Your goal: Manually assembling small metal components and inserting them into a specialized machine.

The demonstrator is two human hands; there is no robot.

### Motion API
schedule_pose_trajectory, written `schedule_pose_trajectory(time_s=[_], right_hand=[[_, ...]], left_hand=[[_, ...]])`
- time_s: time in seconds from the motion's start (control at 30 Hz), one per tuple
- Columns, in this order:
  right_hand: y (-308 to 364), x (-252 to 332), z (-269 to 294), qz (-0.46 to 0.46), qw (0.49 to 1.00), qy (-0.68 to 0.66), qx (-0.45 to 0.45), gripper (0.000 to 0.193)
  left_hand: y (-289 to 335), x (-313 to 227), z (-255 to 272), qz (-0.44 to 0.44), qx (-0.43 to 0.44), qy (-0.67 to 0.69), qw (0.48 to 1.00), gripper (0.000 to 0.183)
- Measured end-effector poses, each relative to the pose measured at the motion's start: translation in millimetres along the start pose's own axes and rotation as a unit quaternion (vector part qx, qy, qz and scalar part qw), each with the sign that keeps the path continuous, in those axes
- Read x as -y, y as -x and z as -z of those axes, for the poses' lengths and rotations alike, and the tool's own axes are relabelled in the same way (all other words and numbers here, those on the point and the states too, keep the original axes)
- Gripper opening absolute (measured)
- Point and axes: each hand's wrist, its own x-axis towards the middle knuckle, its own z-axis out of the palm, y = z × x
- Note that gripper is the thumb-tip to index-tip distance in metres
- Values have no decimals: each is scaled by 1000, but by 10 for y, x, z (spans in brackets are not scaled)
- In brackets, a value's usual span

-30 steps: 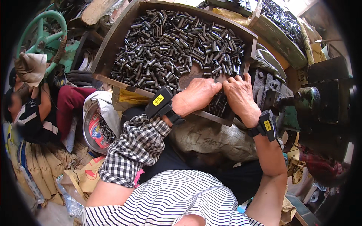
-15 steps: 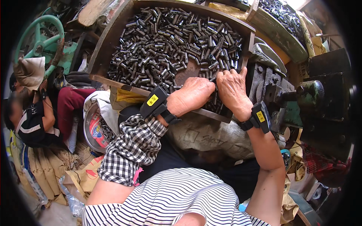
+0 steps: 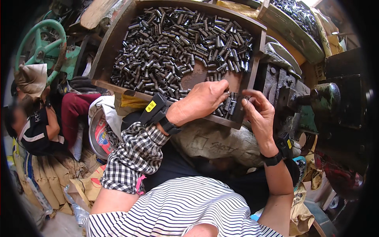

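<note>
A shallow wooden tray (image 3: 100,65) in front of me holds a great many short dark metal tubes (image 3: 158,51). My left hand (image 3: 207,96) is over its near part, fingers curled together, with the dark end of a short metal tube showing at the fingertips. The palm side is hidden. At the tray's right wall is my right hand (image 3: 260,112), raised, with fingers bent and the thumb apart from the forefinger. I see nothing between them. Loose tubes lie in the near right corner between my hands.
A dark, greasy machine (image 3: 339,102) stands close on the right. Another tray (image 3: 292,35) of metal pieces is at the far right. On the left are a basin (image 3: 92,132) with tubes and a bag, a green handwheel (image 3: 39,51) and a seated co-worker (image 3: 39,122).
My right hand has left the tubes and moved right and nearer to me, turning and opening. The left hand has shifted slightly nearer. More of the tubes in the near right corner shows.
</note>
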Motion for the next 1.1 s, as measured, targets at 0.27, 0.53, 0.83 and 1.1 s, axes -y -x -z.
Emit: schedule_pose_trajectory(time_s=[0.27,0.53,0.83,1.1], right_hand=[[-66,73,83,-68,988,-137,18,16],[-53,16,52,-54,992,-110,-29,15],[-54,-5,58,-73,986,-143,-52,14],[-60,-61,65,-94,975,-195,-57,14]], left_hand=[[-68,-124,42,237,80,479,841,25],[-56,-93,-15,259,33,644,719,19],[-63,-92,-37,258,33,661,704,18],[-61,-100,-35,261,38,645,717,19]])
